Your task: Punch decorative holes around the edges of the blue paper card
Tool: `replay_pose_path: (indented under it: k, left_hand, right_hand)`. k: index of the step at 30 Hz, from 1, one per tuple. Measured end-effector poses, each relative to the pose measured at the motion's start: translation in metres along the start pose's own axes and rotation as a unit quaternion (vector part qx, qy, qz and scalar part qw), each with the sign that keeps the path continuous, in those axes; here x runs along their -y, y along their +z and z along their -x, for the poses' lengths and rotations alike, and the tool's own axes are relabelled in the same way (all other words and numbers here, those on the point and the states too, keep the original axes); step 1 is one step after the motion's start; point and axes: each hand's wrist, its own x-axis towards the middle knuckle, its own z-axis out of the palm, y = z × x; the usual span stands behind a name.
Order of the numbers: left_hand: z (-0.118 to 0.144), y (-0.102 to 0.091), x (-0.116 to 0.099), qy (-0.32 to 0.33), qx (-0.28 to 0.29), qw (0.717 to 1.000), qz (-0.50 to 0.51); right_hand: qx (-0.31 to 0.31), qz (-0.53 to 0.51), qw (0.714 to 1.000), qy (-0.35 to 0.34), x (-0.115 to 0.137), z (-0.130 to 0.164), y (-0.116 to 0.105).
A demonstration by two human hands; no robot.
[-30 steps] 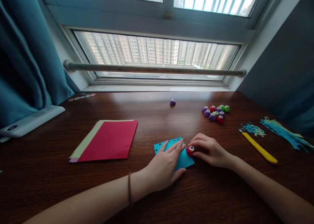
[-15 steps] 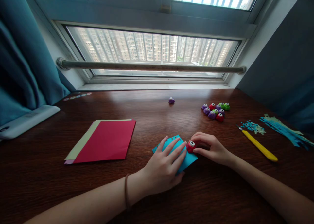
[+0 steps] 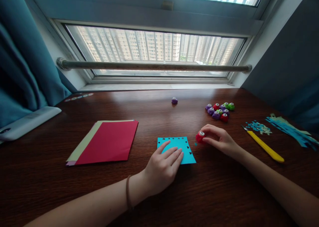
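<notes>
Fingers [image 3: 208, 134] of my right hand [image 3: 219, 141] pinch red paper punch [image 3: 199, 137]; left hand [image 3: 161, 167] flat, fingers spread, pinning blue paper [image 3: 185, 147]; risk: sheet sliding askew.

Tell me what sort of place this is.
Likely a home craft desk by a high-rise window: a wooden table, coloured paper sheets, a cluster of small paper punches, and apartment towers beyond the window.

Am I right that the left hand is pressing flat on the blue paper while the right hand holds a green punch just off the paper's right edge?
Not quite: the punch in the right hand is red, not green, as the head view shows. The rest holds: the left hand presses flat on the blue paper, and the punch sits just off the paper's right edge.
</notes>
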Motion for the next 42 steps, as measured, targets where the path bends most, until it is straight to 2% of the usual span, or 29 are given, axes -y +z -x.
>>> replay_pose_path:
  k: [4, 7, 9, 11, 14, 17, 21, 27, 32, 33, 34, 36, 38, 40, 42]
  left_hand:
    - [0.001, 0.001, 0.0, 0.001, 0.0, 1.0, -0.005]
    - [0.002, 0.003, 0.001, 0.005, -0.001, 1.0, -0.011]
    - [0.003, 0.005, 0.002, 0.01, -0.003, 1.0, -0.014]
    - [0.004, 0.007, 0.002, 0.014, 0.0, 1.0, -0.018]
    - [0.003, 0.008, 0.004, 0.012, 0.018, 1.0, -0.021]
    - [0.002, 0.009, 0.004, 0.009, 0.041, 0.999, -0.016]
    - [0.0, 0.009, 0.004, -0.004, 0.059, 0.998, -0.01]
    - [-0.002, 0.01, 0.003, -0.023, 0.083, 0.996, 0.008]
    - [-0.003, 0.009, 0.003, -0.032, 0.094, 0.995, 0.014]
    - [-0.003, 0.009, 0.003, -0.033, 0.098, 0.995, 0.016]
    - [-0.003, 0.009, 0.003, -0.035, 0.102, 0.994, 0.017]
    - [-0.004, 0.008, 0.003, -0.04, 0.108, 0.993, 0.02]
    - [-0.005, 0.006, 0.003, -0.047, 0.12, 0.991, 0.025]
    - [-0.007, 0.004, 0.002, -0.054, 0.14, 0.988, 0.032]
    - [-0.009, 0.002, 0.002, -0.063, 0.165, 0.984, 0.039]
  right_hand:
    - [-0.1, -0.12, 0.984, 0.088, -0.021, -0.003, -0.01]
    - [-0.134, -0.15, 0.974, 0.103, -0.03, -0.003, -0.01]
    - [-0.166, -0.094, 0.977, 0.1, -0.033, -0.004, -0.012]
    - [-0.214, 0.031, 0.973, 0.079, -0.036, -0.005, -0.017]
    - [-0.251, 0.226, 0.941, 0.022, -0.047, -0.006, -0.031]
    - [-0.268, 0.326, 0.906, 0.001, -0.061, -0.007, -0.046]
    - [-0.317, 0.361, 0.877, 0.03, -0.074, -0.006, -0.059]
    - [-0.353, 0.339, 0.87, 0.063, -0.085, -0.006, -0.068]
    - [-0.385, 0.343, 0.856, 0.052, -0.072, -0.007, -0.058]
    - [-0.375, 0.338, 0.862, 0.039, -0.065, -0.007, -0.051]
    - [-0.346, 0.323, 0.88, 0.026, -0.057, -0.007, -0.043]
    - [-0.226, 0.252, 0.941, 0.017, -0.042, -0.006, -0.026]
    - [-0.094, 0.189, 0.977, 0.021, -0.029, -0.004, -0.009]
    - [-0.013, 0.182, 0.983, 0.017, -0.022, -0.002, 0.004]
    - [0.019, 0.205, 0.979, 0.004, -0.019, 0.0, 0.01]
